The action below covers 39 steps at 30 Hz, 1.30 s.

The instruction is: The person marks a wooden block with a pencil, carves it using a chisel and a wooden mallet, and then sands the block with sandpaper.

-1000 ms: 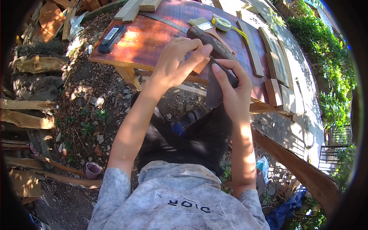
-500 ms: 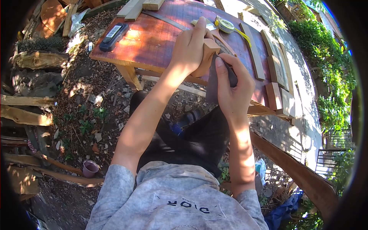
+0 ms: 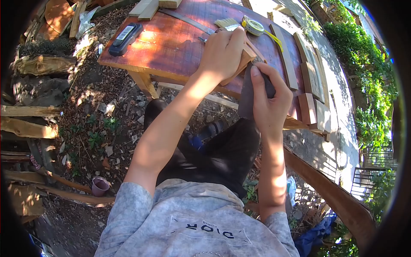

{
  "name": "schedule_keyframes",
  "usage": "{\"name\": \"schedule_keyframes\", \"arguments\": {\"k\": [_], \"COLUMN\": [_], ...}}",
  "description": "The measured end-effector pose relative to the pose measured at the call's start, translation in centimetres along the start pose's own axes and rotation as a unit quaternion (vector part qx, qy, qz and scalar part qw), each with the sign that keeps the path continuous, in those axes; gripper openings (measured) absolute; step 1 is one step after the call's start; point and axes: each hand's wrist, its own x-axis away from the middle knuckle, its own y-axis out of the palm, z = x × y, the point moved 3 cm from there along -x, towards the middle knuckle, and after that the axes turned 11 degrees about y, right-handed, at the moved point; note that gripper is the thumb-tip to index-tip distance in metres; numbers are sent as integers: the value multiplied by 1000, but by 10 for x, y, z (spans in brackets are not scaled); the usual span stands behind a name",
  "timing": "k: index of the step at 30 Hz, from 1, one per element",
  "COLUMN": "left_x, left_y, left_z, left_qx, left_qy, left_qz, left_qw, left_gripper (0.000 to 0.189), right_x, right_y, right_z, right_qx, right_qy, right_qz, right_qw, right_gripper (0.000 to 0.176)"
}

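My left hand (image 3: 223,53) is closed around a small wooden piece (image 3: 247,58), held up over the table's near edge. Pinched between the thumb and fingers of my right hand (image 3: 272,94) is a dark grey sheet of sandpaper (image 3: 245,99), its lower part hanging down. The sandpaper's top edge meets the near end of the wood. My left fingers hide much of the piece. Just beyond my hands on the table lie a yellow tape measure (image 3: 254,27), a brush (image 3: 225,22) and a flat metal ruler (image 3: 185,19).
A reddish wooden table (image 3: 167,49) stands in front of me. A dark case with a white label (image 3: 125,39) rests at its left corner. Wood strips (image 3: 284,60) and blocks (image 3: 306,108) line the right side. A purple pot (image 3: 100,186) sits on the littered ground.
Both hands have shifted to the right with the wood and sandpaper, and my left hand is a little lower. More of the brush now shows behind it.
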Motion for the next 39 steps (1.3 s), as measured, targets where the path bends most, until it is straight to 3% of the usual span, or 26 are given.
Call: {"name": "schedule_keyframes", "arguments": {"k": [2, 4, 8, 11, 14, 17, 20, 23, 29, 32, 35, 38, 39], "left_x": [-1, 1, 0, -3, -1, -4, -4, -3, -4, -4, -6, -8, -6], "left_y": [-4, -2, 1, -8, 1, -4, -4, 2, -3, 4, 8, 3, 5], "left_z": [4, -1, -6, 6, -9, -3, 4, -6, 5, -7, -6, 3, -1], "left_qx": [38, 0, -65, 32, -64, 30, 30, -55, -7, -77, -119, -71, -103], "left_qy": [-48, -4, 86, -58, 62, -44, -76, 64, -11, 96, 136, 72, 99], "left_qz": [-16, -18, -13, -33, -28, -46, -45, -40, -60, -65, -101, -107, -101], "left_qw": [998, 1000, 994, 997, 996, 998, 996, 996, 998, 990, 978, 989, 985], "left_gripper": [36, 33, 32, 36, 42, 44, 43, 42, 36, 34, 32, 17, 17], "right_x": [1, 3, -1, -3, -7, -3, -10, -7, -12, -11, -11, -12, -11], "right_y": [1, 8, 2, 5, -2, 1, -9, -6, -9, -9, -10, -11, -11], "right_z": [0, 5, 7, 6, 0, 2, -3, -1, 3, 9, 9, 13, 12], "right_qx": [-2, 0, 5, 16, 8, 57, 41, 81, 60, 77, 85, 79, 86], "right_qy": [-3, -48, -30, -62, -20, -77, -20, -106, -52, -74, -89, -66, -76], "right_qz": [1, -6, -2, -4, -12, -31, -20, -41, -27, -23, -18, -22, -24], "right_qw": [1000, 999, 1000, 998, 1000, 995, 999, 990, 997, 994, 992, 994, 993], "right_gripper": [19, 19, 18, 16, 15, 15, 15, 15, 16, 15, 15, 14, 14]}}
